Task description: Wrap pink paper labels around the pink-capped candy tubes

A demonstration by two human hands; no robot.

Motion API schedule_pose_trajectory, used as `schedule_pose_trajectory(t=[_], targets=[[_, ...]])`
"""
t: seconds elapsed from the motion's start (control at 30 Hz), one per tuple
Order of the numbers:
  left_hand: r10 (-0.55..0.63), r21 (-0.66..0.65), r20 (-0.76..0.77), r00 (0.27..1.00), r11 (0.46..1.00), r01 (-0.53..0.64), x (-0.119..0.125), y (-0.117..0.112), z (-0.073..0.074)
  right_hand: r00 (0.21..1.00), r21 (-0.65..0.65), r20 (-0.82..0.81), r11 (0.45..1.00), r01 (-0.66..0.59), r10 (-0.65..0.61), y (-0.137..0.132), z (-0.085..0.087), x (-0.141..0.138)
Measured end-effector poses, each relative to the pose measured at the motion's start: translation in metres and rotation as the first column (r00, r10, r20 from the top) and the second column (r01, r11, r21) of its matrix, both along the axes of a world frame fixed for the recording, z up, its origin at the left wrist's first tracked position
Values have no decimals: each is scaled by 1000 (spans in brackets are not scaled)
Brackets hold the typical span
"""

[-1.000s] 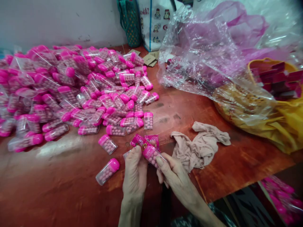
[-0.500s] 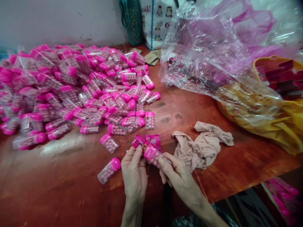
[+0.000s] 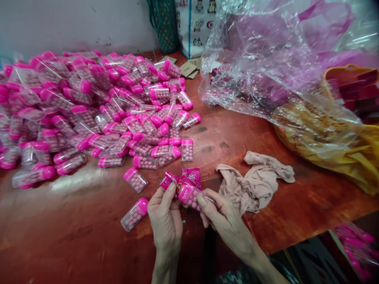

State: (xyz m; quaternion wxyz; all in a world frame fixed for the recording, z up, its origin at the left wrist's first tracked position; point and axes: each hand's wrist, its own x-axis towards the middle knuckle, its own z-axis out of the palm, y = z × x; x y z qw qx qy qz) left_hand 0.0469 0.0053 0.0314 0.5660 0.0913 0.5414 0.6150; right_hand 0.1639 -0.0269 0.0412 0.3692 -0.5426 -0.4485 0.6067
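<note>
Low in the head view, my right hand [image 3: 222, 213] is closed around a small clear bottle [image 3: 189, 196] of pink beads, tilted, with its pink top pointing up and left. My left hand [image 3: 166, 213] pinches a folded pink printed tag [image 3: 166, 180] beside the bottle's top. Behind the bottle lies a pink printed card [image 3: 192, 176] with a swirl pattern; whether it is joined to the tag I cannot tell. Two more capped bottles, one upper [image 3: 135, 180] and one lower [image 3: 134, 214], lie on the table left of my left hand.
A large heap of pink-capped bottles [image 3: 89, 106] covers the back left of the red-brown table [image 3: 74, 232]. A crumpled beige cloth [image 3: 254, 183] lies to the right. Clear plastic wrap [image 3: 251, 75] drapes over a yellow basket [image 3: 328, 83]. Bags [image 3: 191, 31] stand behind.
My left hand has shifted slightly left, and the pink tag in it has folded and turned. The bottle stays in my right hand, almost unmoved. The view has shifted a little.
</note>
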Motion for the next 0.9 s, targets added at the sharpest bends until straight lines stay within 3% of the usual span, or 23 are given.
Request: schedule_pose_trajectory(t=[0.13, 0.9], targets=[[26, 17, 12, 1000, 1000, -26, -1, -1, -1, 1000, 6, -10, 1000, 1, -1, 1, -1, 2], [-68, 5, -61, 996, 998, 69, -3, -2, -6, 999, 17, 19, 999, -30, 30, 4, -8, 6]])
